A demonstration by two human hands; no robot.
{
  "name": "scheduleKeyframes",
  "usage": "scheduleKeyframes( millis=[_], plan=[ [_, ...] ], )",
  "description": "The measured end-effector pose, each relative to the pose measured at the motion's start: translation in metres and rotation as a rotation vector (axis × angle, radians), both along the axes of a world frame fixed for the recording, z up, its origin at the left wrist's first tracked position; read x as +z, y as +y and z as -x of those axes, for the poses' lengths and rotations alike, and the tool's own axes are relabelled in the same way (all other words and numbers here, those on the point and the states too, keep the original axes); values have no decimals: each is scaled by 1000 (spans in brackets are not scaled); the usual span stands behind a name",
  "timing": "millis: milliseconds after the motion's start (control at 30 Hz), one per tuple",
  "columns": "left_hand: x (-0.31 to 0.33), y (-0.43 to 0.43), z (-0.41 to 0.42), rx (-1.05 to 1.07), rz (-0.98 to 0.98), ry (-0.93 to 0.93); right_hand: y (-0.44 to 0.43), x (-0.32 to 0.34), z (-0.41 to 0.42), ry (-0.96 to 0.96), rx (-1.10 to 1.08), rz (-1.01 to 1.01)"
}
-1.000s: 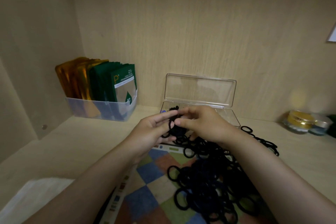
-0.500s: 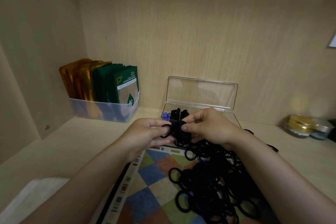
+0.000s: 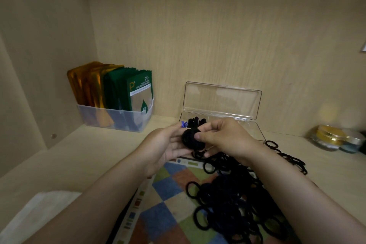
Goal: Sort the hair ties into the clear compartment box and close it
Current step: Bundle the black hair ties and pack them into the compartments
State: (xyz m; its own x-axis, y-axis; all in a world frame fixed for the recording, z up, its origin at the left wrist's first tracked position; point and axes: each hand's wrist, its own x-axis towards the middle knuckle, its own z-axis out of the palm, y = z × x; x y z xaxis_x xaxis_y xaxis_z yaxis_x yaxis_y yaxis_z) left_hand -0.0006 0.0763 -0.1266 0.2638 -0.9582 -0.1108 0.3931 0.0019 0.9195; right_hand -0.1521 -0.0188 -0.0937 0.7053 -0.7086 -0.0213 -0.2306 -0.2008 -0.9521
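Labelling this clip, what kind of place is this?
Probably a home cupboard shelf: wood-grain walls close it in, a clear bin of sachets stands left, cosmetic jars right.

Held hair ties (image 3: 190, 140): black.
Loose hair ties (image 3: 233, 202): black, some dark navy.
Compartment box (image 3: 221, 99): clear, colourless.
Mat (image 3: 164, 216): chequered blue, green, rust and cream.
Front sachets (image 3: 138, 91): dark green, white lettering.
Rear sachets (image 3: 87, 83): shiny gold-orange.
Jar (image 3: 329, 134): gold lid.
Shelf (image 3: 89, 154): pale wood grain.
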Motion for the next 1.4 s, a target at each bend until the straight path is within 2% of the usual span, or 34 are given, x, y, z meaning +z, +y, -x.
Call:
scheduleKeyframes(
  millis=[33,100,200,300,400,500,633,767,967,1067,1167,1267,1400],
  plan=[
    [1,1,-1,-26,16,-14,1,0,0,6,-8,10],
    [1,3,-1,-69,42,-163,3,0,0,14,-30,25],
    [-1,4,-1,-49,35,-314,2,2,2,44,-34,30],
    [-1,5,-4,-88,50,-323,0,6,7,125,68,86],
    [4,2,-2,-79,75,-288,-1,8,9,90,100,48],
    [11,-5,3,22,67,-327,-3,11,11,52,71,17],
    [21,-21,6,137,55,-510,-11,15,16,-23,-5,13],
    [37,-42,7,76,123,-545,-19,25,20,-47,-84,45],
    [47,-74,-5,134,93,-874,-52,50,14,123,-227,168],
    [29,-86,-12,212,90,-984,-63,47,5,264,-278,209],
    [6,-95,-18,180,83,-1141,-65,38,-4,399,-274,237],
    [-5,-98,-20,157,106,-1329,-68,30,-11,442,-296,266],
    [-6,-96,-21,170,147,-1338,-77,27,-17,589,-321,431]
  ],
)
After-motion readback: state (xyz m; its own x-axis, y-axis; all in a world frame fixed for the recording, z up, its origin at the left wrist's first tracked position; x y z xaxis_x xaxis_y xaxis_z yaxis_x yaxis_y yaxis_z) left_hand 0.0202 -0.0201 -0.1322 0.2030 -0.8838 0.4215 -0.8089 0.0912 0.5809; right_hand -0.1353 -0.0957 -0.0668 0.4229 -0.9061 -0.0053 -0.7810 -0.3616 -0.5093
